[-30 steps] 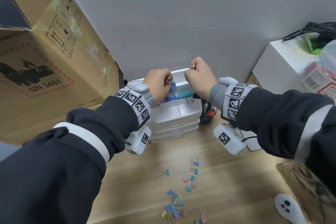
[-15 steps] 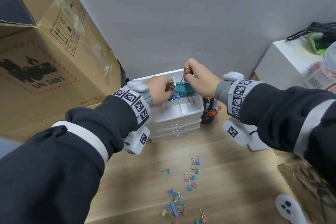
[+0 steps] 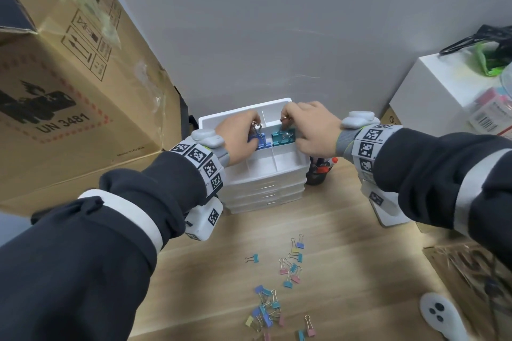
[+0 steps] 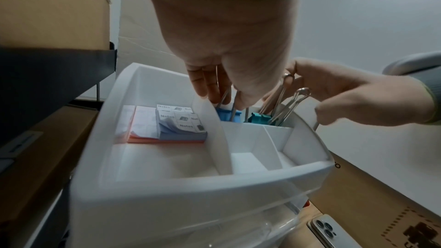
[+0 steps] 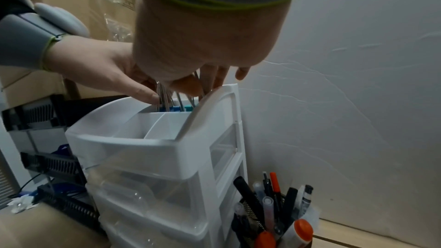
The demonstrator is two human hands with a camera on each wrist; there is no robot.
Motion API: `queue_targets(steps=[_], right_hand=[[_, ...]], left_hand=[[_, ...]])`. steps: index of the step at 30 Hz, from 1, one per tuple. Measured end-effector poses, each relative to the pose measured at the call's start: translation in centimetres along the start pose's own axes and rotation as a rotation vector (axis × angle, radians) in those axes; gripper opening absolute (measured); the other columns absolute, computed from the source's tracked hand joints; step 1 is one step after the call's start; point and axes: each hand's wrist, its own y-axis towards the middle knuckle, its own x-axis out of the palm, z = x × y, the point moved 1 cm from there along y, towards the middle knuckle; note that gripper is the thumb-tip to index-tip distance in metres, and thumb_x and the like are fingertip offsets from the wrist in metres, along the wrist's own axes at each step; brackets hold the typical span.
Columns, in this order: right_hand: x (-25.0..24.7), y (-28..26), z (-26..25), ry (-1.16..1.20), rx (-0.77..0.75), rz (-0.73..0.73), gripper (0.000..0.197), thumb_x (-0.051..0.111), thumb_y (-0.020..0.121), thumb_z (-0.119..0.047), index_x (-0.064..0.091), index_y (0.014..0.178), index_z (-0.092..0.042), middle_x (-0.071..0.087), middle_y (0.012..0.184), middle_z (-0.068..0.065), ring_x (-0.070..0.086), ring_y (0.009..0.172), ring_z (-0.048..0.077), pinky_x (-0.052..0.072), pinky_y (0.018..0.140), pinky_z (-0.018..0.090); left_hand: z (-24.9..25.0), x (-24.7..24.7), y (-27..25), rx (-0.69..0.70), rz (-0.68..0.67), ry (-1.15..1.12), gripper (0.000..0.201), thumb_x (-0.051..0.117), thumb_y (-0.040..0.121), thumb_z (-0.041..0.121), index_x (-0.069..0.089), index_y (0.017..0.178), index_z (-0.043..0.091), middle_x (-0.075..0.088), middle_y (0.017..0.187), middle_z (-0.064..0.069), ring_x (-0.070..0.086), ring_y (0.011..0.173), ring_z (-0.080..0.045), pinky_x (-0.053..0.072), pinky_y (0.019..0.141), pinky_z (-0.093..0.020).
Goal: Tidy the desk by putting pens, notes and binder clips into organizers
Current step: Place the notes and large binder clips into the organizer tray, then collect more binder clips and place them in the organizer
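A white drawer organizer point(image 3: 266, 188) stands against the wall, with an open divided tray on top. My left hand point(image 3: 253, 130) pinches the wire handles of a large blue binder clip point(image 3: 260, 142) that stands in a back compartment. Just to its right, my right hand point(image 3: 285, 120) pinches a handle of a large teal binder clip point(image 3: 282, 138). In the left wrist view the blue clip point(image 4: 226, 116) and teal clip point(image 4: 259, 119) sit side by side, and sticky notes point(image 4: 167, 125) lie in the left compartment. Several small coloured binder clips point(image 3: 291, 266) lie loose on the desk.
A big cardboard box point(image 3: 69, 91) leans at the left. A white box point(image 3: 443, 97) stands at the right. A black mesh pen cup point(image 5: 274, 214) with pens sits right of the organizer. A phone point(image 4: 329, 233) and a white device point(image 3: 440, 313) lie on the wooden desk.
My right hand has come down and left, lowering the teal clip into the tray beside the blue one. My left hand has stayed on the blue clip's handles.
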Motion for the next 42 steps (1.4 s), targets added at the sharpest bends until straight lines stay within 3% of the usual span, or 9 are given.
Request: queue_targets(steps=[4, 7, 13, 17, 21, 26, 31, 36, 42], right_hand=[[0.8, 0.2, 0.2, 0.01, 0.013, 0.026, 0.059, 0.068, 0.074, -0.051, 0.044, 0.113, -0.015, 0.062, 0.102, -0.001, 0.054, 0.095, 0.021, 0.031, 0.107, 0.034], [1.7, 0.9, 0.2, -0.039, 0.045, 0.137, 0.04, 0.06, 0.092, -0.044, 0.048, 0.113, -0.011, 0.065, 0.1, 0.004, 0.06, 0.094, 0.027, 0.034, 0.102, 0.038], [2.4, 2.1, -0.6, -0.138, 0.06, 0.169, 0.027, 0.048, 0.099, -0.036, 0.052, 0.113, -0.014, 0.064, 0.101, 0.005, 0.057, 0.101, 0.029, 0.035, 0.088, 0.041], [2.9, 1.7, -1.0, -0.207, 0.023, 0.166, 0.024, 0.051, 0.097, -0.033, 0.055, 0.108, -0.012, 0.061, 0.106, 0.006, 0.05, 0.103, 0.032, 0.036, 0.084, 0.043], [2.6, 1.1, -1.5, -0.166, 0.134, 0.203, 0.041, 0.057, 0.09, -0.036, 0.054, 0.121, -0.01, 0.058, 0.117, 0.01, 0.05, 0.108, 0.033, 0.037, 0.089, 0.043], [1.6, -0.5, -2.8, -0.041, 0.155, 0.344, 0.052, 0.056, 0.078, -0.028, 0.051, 0.125, -0.007, 0.055, 0.116, 0.011, 0.05, 0.105, 0.034, 0.042, 0.087, 0.044], [1.5, -1.9, -5.3, 0.035, -0.034, 0.46, 0.045, 0.057, 0.072, -0.01, 0.056, 0.115, -0.001, 0.056, 0.109, 0.015, 0.051, 0.096, 0.033, 0.041, 0.081, 0.04], [4.1, -5.4, -7.9, 0.195, -0.152, 0.276, 0.029, 0.056, 0.083, -0.009, 0.055, 0.112, -0.008, 0.06, 0.097, 0.004, 0.05, 0.071, 0.018, 0.044, 0.065, 0.032], [11.1, -9.6, -7.0, 0.132, -0.102, -0.008, 0.012, 0.059, 0.08, -0.014, 0.055, 0.091, -0.017, 0.059, 0.086, -0.002, 0.058, 0.069, 0.025, 0.047, 0.058, 0.034]], left_hand=[[0.0, 0.5, 0.5, -0.022, -0.049, 0.004, 0.028, 0.051, 0.087, 0.011, 0.048, 0.115, 0.012, 0.065, 0.092, -0.008, 0.058, 0.084, -0.031, 0.05, 0.077, -0.044], [0.0, 0.8, 0.9, -0.03, -0.065, 0.012, 0.02, 0.049, 0.088, 0.011, 0.048, 0.109, 0.012, 0.063, 0.093, -0.011, 0.057, 0.083, -0.034, 0.05, 0.078, -0.047], [-0.3, 0.7, 0.8, -0.034, -0.095, 0.022, 0.021, 0.046, 0.093, 0.011, 0.047, 0.113, 0.01, 0.059, 0.107, -0.013, 0.056, 0.091, -0.035, 0.048, 0.084, -0.045], [0.1, 1.1, 0.5, -0.052, -0.09, 0.007, 0.033, 0.05, 0.089, 0.011, 0.04, 0.12, 0.008, 0.044, 0.119, -0.014, 0.051, 0.09, -0.032, 0.045, 0.083, -0.043], [0.0, 0.9, -0.7, -0.067, 0.042, -0.039, 0.052, 0.058, 0.082, 0.009, 0.039, 0.13, 0.007, 0.04, 0.127, -0.014, 0.053, 0.102, -0.033, 0.047, 0.089, -0.046], [-0.7, 0.2, -4.0, 0.021, 0.159, -0.018, 0.045, 0.055, 0.083, 0.007, 0.042, 0.126, 0.01, 0.044, 0.121, -0.008, 0.05, 0.098, -0.024, 0.046, 0.083, -0.038], [-1.1, 0.2, -6.9, 0.024, 0.125, 0.021, 0.028, 0.052, 0.084, 0.008, 0.047, 0.111, 0.014, 0.045, 0.102, 0.002, 0.051, 0.08, -0.024, 0.045, 0.07, -0.038], [-1.9, 2.8, -10.8, 0.047, 0.082, 0.009, 0.017, 0.051, 0.083, 0.009, 0.053, 0.098, 0.015, 0.052, 0.084, 0.002, 0.05, 0.071, -0.022, 0.046, 0.065, -0.04], [-2.9, 7.8, -15.4, -0.003, -0.014, -0.021, 0.01, 0.053, 0.084, 0.01, 0.057, 0.092, 0.012, 0.053, 0.081, 0.003, 0.051, 0.073, -0.021, 0.042, 0.065, -0.032]])
